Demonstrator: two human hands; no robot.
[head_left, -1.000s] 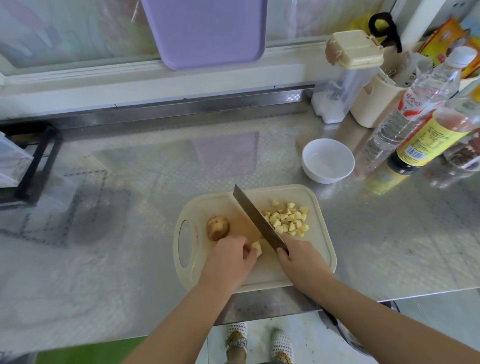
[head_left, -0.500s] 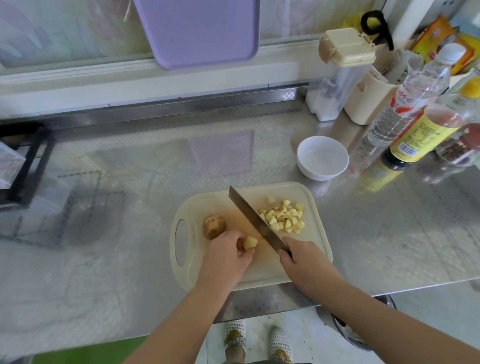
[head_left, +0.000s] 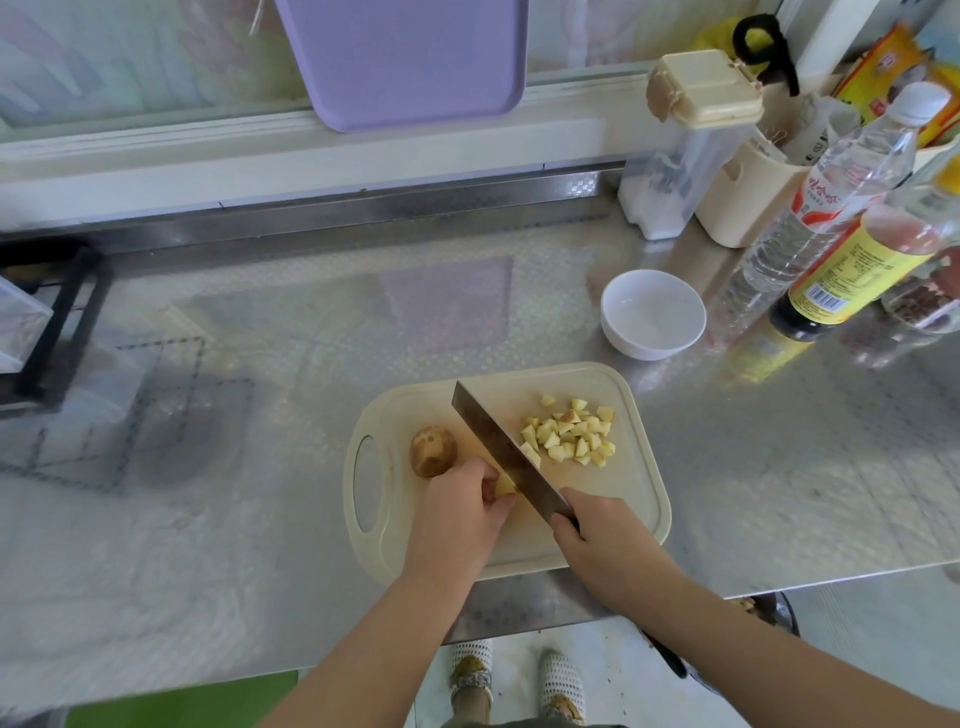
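Note:
A cream cutting board lies near the front edge of the steel counter. My left hand pinches a small pale fruit piece on the board. My right hand grips the handle of a cleaver, whose blade slants up-left right beside that piece. A pile of several diced pieces lies on the right half of the board. A brownish rounded chunk sits by itself on the board's left side, near the handle hole.
A white bowl stands behind the board to the right. Bottles, a cream container and a utensil holder crowd the back right. A purple board leans on the window ledge. A black rack stands at the left.
The cleaver blade has come back against the piece under my left fingers after a short lift. Both hands stay in the same place on the board.

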